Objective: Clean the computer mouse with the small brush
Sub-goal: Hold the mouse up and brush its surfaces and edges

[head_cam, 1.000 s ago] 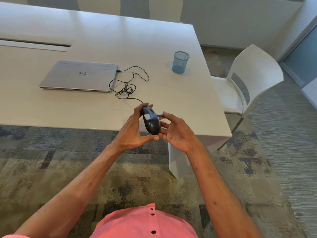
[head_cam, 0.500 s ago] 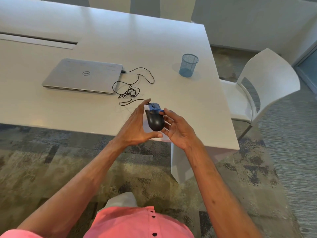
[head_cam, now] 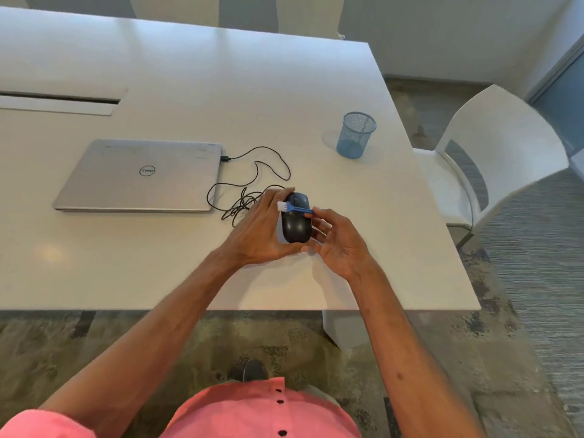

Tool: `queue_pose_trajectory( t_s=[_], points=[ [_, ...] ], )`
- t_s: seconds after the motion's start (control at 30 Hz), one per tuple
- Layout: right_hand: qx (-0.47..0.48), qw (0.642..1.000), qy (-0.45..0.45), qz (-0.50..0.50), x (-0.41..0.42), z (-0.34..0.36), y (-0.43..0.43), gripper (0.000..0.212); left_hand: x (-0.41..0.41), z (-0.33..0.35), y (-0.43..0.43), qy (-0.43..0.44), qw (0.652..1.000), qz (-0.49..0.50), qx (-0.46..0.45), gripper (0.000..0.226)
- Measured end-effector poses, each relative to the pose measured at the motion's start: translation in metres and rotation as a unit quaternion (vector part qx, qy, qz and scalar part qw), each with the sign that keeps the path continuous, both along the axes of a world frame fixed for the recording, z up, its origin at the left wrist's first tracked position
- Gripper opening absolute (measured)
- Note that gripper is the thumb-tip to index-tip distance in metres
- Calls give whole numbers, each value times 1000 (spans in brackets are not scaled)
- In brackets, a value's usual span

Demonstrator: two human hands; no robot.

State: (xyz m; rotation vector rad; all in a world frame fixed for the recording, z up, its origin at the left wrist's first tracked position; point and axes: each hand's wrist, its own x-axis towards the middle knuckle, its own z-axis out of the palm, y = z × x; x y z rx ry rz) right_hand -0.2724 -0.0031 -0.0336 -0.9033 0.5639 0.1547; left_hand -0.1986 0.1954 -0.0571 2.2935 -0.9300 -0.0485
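A black wired computer mouse [head_cam: 296, 227] is held above the white table [head_cam: 221, 90], top side towards me. My left hand [head_cam: 259, 232] grips it from the left, fingers curled round its far end and thumb under its near end. My right hand [head_cam: 339, 241] pinches the blue handle of the small brush [head_cam: 295, 209]. The brush lies across the mouse's front part, its white bristles at the mouse's left edge next to my left fingers. The mouse's black cable [head_cam: 252, 178] runs in loose loops to the laptop.
A shut silver laptop [head_cam: 142, 175] lies to the left on the table. A blue mesh pen cup [head_cam: 355, 134] stands at the back right. A white chair [head_cam: 493, 159] is beside the table's right edge. A cable slot [head_cam: 60, 101] is at far left.
Both hands with the mouse and brush have moved from the table's front edge to farther over the table. The brush head now reaches the mouse's left edge.
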Motion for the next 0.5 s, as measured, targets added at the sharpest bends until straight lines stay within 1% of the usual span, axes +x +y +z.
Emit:
queue_pose_trajectory(
  t_s=[0.1, 0.23, 0.3, 0.43, 0.5],
  points=[
    [18, 999, 2, -40, 13, 2, -4, 7, 17, -1, -2, 4, 1000, -1, -14, 130],
    [19, 995, 12, -96, 27, 3, -18, 19, 37, -8, -7, 10, 1000, 11, -10, 123],
    [32, 995, 5, -95, 30, 3, -26, 20, 44, -9, -9, 19, 1000, 11, -3, 121],
    [54, 995, -14, -79, 33, 2, -38, 31, 50, -10, -13, 29, 999, 4, 19, 121],
    [58, 996, -16, -71, 36, 1, -41, 27, 50, -12, -15, 26, 999, 2, 27, 120]
  ],
)
